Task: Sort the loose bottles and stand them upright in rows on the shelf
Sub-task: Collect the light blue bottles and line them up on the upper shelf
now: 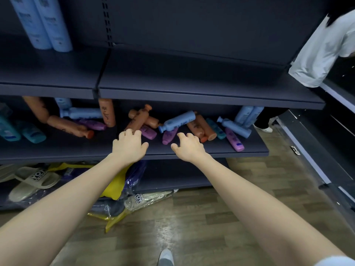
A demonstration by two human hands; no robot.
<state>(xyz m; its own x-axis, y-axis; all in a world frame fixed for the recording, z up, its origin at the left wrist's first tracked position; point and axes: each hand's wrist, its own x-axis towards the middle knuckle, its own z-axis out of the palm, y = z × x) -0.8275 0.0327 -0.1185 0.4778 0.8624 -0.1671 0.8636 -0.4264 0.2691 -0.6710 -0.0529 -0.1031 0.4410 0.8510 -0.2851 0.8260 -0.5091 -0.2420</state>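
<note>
Beige rubber slide sandal (pixel 32 181), bottom shelf: strap printed "YOY". Clear-bagged beige sandal (pixel 143 200) on floor: strap likewise "YOY". Bottle labels blurred, apparently script; unreadable.

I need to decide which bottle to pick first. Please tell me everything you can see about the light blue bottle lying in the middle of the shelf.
The light blue bottle looks like matte plastic, cylindrical with a narrow neck and flared cap. It lies on its side on the middle shelf, cap pointing front-left, dark lettering along its body. It rests across a brown bottle and over a purple one. Neither hand touches it; the right hand hovers open just before it.
</note>
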